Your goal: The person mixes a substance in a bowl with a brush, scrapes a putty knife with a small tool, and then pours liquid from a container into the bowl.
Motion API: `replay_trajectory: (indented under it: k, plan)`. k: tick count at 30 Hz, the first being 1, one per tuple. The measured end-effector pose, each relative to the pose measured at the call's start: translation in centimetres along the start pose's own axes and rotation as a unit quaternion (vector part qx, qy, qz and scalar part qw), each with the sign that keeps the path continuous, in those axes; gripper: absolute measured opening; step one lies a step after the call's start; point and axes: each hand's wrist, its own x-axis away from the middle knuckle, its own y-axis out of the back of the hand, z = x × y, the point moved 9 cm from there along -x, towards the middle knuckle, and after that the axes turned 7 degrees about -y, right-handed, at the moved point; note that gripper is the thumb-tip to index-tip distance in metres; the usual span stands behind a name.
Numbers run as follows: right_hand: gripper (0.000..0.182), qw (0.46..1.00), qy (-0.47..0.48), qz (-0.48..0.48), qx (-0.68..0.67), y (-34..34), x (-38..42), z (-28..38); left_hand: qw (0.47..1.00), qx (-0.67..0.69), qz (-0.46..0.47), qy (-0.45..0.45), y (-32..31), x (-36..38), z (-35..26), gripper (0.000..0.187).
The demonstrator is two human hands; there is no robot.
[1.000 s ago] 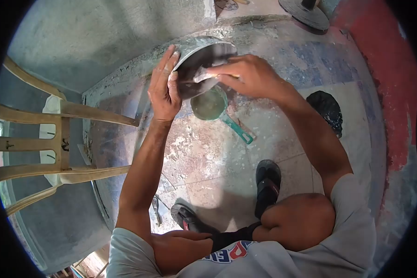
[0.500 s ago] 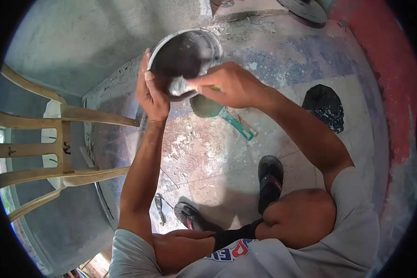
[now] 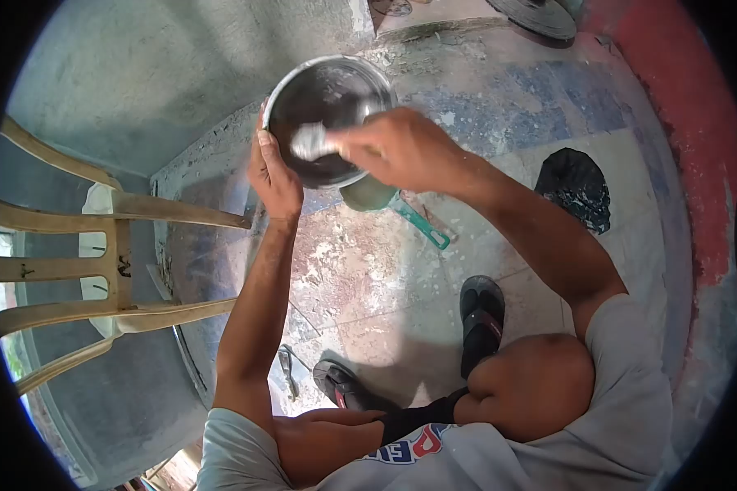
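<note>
A round metal bowl (image 3: 319, 90) with a dark inside and whitish smears is tilted in front of me. My left hand (image 3: 277, 176) grips its left rim, thumb over the edge. Over the bowl, my right hand (image 3: 393, 151) is closed on a tool with a white-coated end (image 3: 309, 141); motion blurs it, and its type is unclear. Below the bowl, a green-handled pan (image 3: 422, 221) rests on the floor, partly hidden by the bowl.
A plastic chair (image 3: 115, 262) stands at the left by the grey wall. On the spattered floor lie a black bag (image 3: 577, 192) at the right and a small tool (image 3: 287, 372) near my left foot. A round dark object (image 3: 540, 18) is at the top right.
My right hand's tool has moved from the bowl's lower rim up and left, over its inside. The bowl is slightly lower, with more of its inside showing.
</note>
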Motion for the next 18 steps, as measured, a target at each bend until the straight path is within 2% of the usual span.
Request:
replay_trajectory:
  k: [1,2,3,4,5,6,7,8,9,11,12,14,15,16,18]
  plan:
    - [0.024,0.999,0.008,0.053,0.005,-0.8,0.5,0.4,0.999,0.045,-0.001,0.019,-0.3,0.1,0.1,0.05]
    - [0.023,0.997,0.047,0.042,0.052,-0.9,1.0,0.6,0.999,0.043,0.0,0.017,-0.1,-0.1,0.1,0.05]
    - [0.022,0.991,0.086,0.031,0.098,-0.6,1.3,1.5,1.0,0.012,0.009,0.01,0.0,-0.3,0.0,0.05]
    - [0.021,0.974,0.106,0.086,0.18,-0.7,1.6,1.3,1.0,-0.02,0.017,0.003,0.2,-0.4,-0.1,0.049]
    - [0.021,0.974,0.11,0.086,0.18,-0.2,1.2,1.5,0.998,-0.036,0.016,0.039,0.4,-0.2,0.5,0.049]
    - [0.022,0.958,0.131,0.09,0.239,-0.2,1.2,2.0,0.998,-0.037,0.014,0.039,0.6,-0.2,0.4,0.049]
    - [0.022,0.938,0.151,0.094,0.297,-0.4,1.3,2.2,0.996,-0.031,0.022,0.081,0.4,0.0,1.1,0.049]
    - [0.022,0.924,0.219,0.01,0.314,0.1,1.7,3.1,0.992,-0.023,0.03,0.121,0.1,0.2,1.8,0.049]
    - [0.022,0.923,0.219,0.011,0.316,-0.4,1.3,2.4,0.991,-0.043,0.034,0.124,0.0,0.4,2.2,0.049]
    - [0.026,0.909,0.229,-0.092,0.336,0.4,0.1,1.8,0.991,-0.022,0.037,0.128,-0.5,0.7,1.8,0.048]
    - [0.032,0.918,0.199,-0.101,0.328,1.3,-0.1,1.7,0.99,-0.092,0.039,0.101,0.0,0.2,1.5,0.047]
    - [0.036,0.923,0.108,-0.117,0.349,1.5,-0.1,-0.6,0.989,-0.111,0.031,0.094,0.7,0.3,1.4,0.046]
    - [0.037,0.927,0.014,-0.078,0.367,1.6,-0.4,-1.4,0.987,-0.133,0.028,0.079,0.8,0.1,0.6,0.045]
    - [0.037,0.927,0.018,-0.076,0.367,0.9,-0.3,-1.4,0.984,-0.171,0.027,0.041,0.7,0.0,-0.1,0.045]
    - [0.033,0.928,-0.096,-0.1,0.346,0.5,-0.1,-4.0,0.977,-0.21,0.024,-0.009,0.3,-0.2,-1.2,0.043]
